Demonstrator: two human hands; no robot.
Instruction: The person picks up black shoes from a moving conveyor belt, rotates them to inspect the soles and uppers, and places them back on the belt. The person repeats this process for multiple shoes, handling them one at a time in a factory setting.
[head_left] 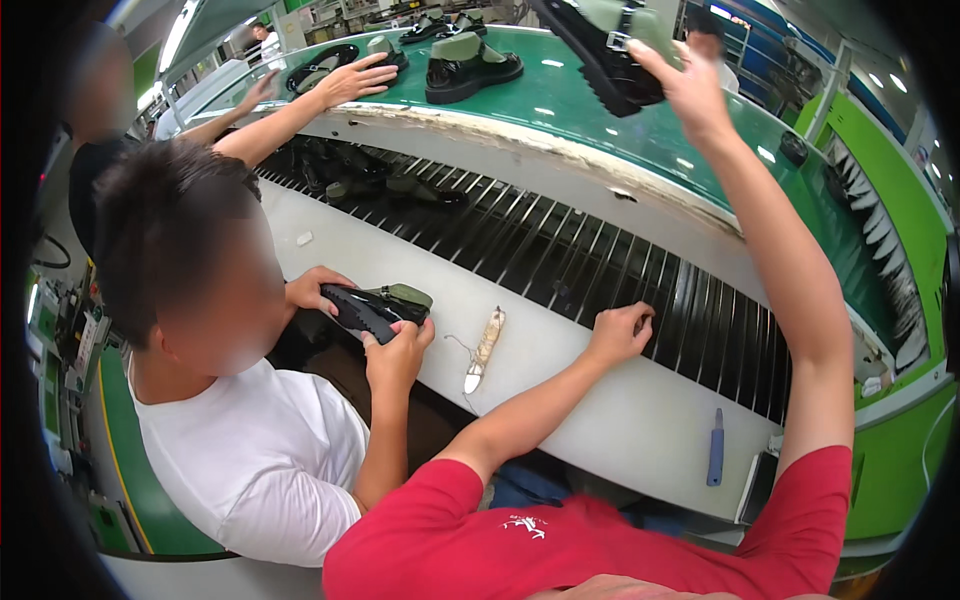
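In the head view, gripping a black buckled shoe in the right hand, with the thumb pressed near the buckle and the other fingers mostly hidden. Apparently held raised over the green belt. Resting the left hand lower and nearer, over the edge of the rollers, with loosely curled fingers and without any visible load; cannot tell whether the fingertips meet.

Seems to be in the middle of handling the shoe at the belt, in a direction impossible to judge. Probably calls next for a firm one-handed hold and a sole kept clear of the belt's pale raised edge, just below the right hand.

Left of the right hand, note a similar shoe on the belt and, farther left, a co-worker's hand, both possibly obstructing a sideways swing. Left of the left hand, see a wrapped tool on the white worktop, then another shoe in a co-worker's grip. Right of and nearer than the left hand, find a blue-handled tool.
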